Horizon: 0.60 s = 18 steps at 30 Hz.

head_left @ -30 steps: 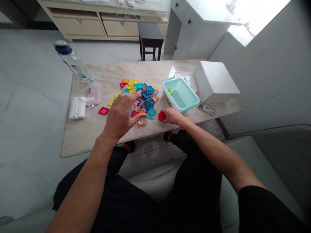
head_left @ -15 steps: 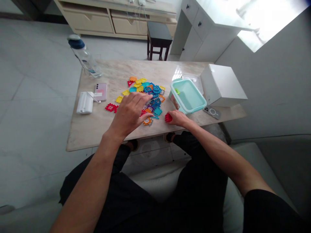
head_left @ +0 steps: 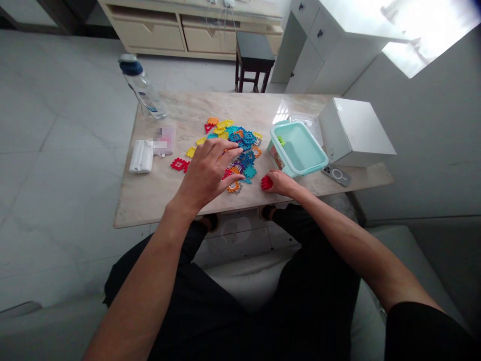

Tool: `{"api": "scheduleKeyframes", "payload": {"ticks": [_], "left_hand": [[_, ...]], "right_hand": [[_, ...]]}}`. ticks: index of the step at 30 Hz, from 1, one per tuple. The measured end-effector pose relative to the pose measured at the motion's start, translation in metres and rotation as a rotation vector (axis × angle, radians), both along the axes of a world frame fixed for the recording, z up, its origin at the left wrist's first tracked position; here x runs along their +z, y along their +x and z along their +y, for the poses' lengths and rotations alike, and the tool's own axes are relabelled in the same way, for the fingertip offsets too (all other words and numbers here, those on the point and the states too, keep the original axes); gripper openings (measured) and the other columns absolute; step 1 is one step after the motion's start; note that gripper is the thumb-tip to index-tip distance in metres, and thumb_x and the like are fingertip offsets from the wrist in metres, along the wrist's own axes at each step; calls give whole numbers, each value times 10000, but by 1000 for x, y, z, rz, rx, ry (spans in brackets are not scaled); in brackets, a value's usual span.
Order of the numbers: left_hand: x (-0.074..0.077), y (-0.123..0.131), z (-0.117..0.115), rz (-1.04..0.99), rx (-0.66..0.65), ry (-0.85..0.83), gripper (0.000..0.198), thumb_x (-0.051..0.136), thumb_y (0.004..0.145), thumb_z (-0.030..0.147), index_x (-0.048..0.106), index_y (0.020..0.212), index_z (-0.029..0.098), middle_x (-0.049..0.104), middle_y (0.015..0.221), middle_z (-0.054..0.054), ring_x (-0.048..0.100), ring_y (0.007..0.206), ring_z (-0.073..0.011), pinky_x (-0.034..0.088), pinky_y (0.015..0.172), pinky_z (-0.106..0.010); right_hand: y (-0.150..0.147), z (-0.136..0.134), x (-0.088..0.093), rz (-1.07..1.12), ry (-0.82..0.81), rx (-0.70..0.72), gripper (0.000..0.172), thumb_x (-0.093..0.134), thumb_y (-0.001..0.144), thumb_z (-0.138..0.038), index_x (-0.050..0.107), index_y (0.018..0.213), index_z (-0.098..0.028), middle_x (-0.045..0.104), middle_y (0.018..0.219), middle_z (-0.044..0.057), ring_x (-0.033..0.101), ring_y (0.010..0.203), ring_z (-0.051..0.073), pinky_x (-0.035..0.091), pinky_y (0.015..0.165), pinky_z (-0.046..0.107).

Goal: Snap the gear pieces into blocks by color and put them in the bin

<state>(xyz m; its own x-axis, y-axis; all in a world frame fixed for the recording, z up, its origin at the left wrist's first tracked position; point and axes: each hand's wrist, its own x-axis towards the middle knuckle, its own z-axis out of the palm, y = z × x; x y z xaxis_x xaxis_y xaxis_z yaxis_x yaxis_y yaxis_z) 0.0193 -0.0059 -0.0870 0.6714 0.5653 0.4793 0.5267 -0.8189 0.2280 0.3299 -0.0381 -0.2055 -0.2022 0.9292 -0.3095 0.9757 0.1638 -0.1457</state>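
Over the near left part of a pile of coloured interlocking plastic tiles is my left hand, its thumb and fingers apart and nothing seen between them. My right hand is closed around red interlocking tiles, low over the table in front of the teal container. The pile holds blue, yellow, orange, turquoise, purple and red pieces, partly covered by my left hand. Beside my right hand stands the open teal plastic container with a small green piece inside. Red tiles lie left of my left hand.
On the marble-look table a clear water bottle stands at the back left. A white pack and a pinkish phone lie nearby. To the right are a white box and a grey phone. Beyond stands a dark stool.
The whole view has shifted, so the table and things appear a little further right. Both hands keep nearly the same pose, with the red tiles still in my right hand.
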Motion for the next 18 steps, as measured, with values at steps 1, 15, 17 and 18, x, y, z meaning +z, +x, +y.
{"api": "scheduleKeyframes", "payload": {"ticks": [1, 15, 17, 18], "left_hand": [[-1, 0, 1, -3, -2, -3, 610, 790, 1012, 530, 628, 1543, 277, 679, 1537, -117, 580, 1465, -365, 487, 1280, -580], [0, 0, 4, -109, -96, -130, 695, 578, 1035, 773, 654, 1523, 283, 714, 1496, -93, 605, 1422, -321, 478, 1288, -578], [1, -1, 5, -120, -90, -140, 679, 557, 1048, 770, 660, 1509, 282, 721, 1484, -88, 612, 1418, -314, 481, 1285, -576], [1, -1, 5, -127, -90, -146, 679, 553, 1048, 772, 661, 1505, 282, 724, 1477, -86, 615, 1416, -311, 481, 1286, -576]], "right_hand": [[0, 0, 0, 1, -3, -3, 223, 847, 943, -303, 778, 1034, -111, 781, 1108, 149, 710, 928, 219, 476, 827, 276], [1, -3, -10, 5, -43, -15, 368, 866, 929, -353, 728, 1178, -121, 751, 1221, 164, 713, 984, 240, 493, 824, 293], [1, -2, -13, 9, -37, -8, 360, 858, 934, -343, 722, 1179, -117, 745, 1227, 169, 708, 986, 241, 496, 840, 297], [1, -2, -14, 13, -35, -5, 354, 856, 934, -333, 720, 1176, -114, 743, 1226, 172, 706, 989, 242, 498, 853, 298]]}}
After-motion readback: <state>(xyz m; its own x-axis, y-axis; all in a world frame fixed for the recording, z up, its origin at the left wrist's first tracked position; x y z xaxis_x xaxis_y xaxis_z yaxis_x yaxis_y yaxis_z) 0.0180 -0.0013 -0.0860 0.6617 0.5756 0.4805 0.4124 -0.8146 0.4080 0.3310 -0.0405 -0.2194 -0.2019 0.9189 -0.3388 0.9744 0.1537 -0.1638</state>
